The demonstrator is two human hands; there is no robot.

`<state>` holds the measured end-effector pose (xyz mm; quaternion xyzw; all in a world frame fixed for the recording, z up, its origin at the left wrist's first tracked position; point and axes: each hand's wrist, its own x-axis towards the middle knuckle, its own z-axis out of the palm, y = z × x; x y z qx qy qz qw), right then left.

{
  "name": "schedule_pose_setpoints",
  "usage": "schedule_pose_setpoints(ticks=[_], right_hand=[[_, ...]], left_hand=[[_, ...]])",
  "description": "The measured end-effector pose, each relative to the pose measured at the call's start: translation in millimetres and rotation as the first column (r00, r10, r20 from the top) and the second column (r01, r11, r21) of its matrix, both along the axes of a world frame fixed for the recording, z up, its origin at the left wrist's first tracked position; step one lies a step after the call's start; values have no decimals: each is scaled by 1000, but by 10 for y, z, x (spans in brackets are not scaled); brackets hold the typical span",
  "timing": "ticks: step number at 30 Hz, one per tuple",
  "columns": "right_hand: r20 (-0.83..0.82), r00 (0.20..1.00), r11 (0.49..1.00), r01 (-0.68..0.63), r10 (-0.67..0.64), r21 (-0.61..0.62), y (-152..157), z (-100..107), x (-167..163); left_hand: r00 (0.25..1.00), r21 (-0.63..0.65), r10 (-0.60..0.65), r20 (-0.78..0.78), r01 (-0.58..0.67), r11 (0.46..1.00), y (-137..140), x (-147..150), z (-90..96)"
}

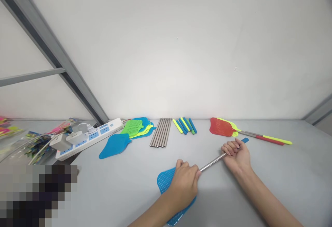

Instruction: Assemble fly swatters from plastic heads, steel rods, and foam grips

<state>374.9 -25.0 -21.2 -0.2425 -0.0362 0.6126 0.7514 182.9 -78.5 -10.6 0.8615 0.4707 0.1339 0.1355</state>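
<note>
A blue fly swatter with a metal rod lies slantwise between my hands, low over the table. My left hand is closed around the neck, where the blue perforated head meets the rod, and hides part of the head. Farther right, my right hand wraps its fingers around the blue handle, palm turned up, with the handle's end poking out. Just behind that hand rest a red fly swatter and a yellow fly swatter, one overlapping the other.
Along the back lie several metal rods, several coloured handles and a pile of swatter heads, with a blue head in front. A white power strip with plugged-in chargers stands left, beside bagged items. Behind rises a wall.
</note>
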Motion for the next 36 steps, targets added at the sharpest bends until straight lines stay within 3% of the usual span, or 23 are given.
schedule_pose_setpoints(ticks=[7,13,25,36], right_hand=[[-81,997,1000,17,-17,3,-43,48,-42],[-135,989,998,-61,59,-9,-115,8,-222],[-156,986,998,-62,61,-4,-138,13,-255],[-112,984,989,-137,141,49,-164,-9,-299]], left_hand=[[999,-30,3,45,-1,1000,2,-10,-14],[997,-41,-8,75,12,999,6,-13,-47],[998,-71,-27,63,31,997,31,-35,-28],[997,-116,-23,80,32,993,56,-40,-12]])
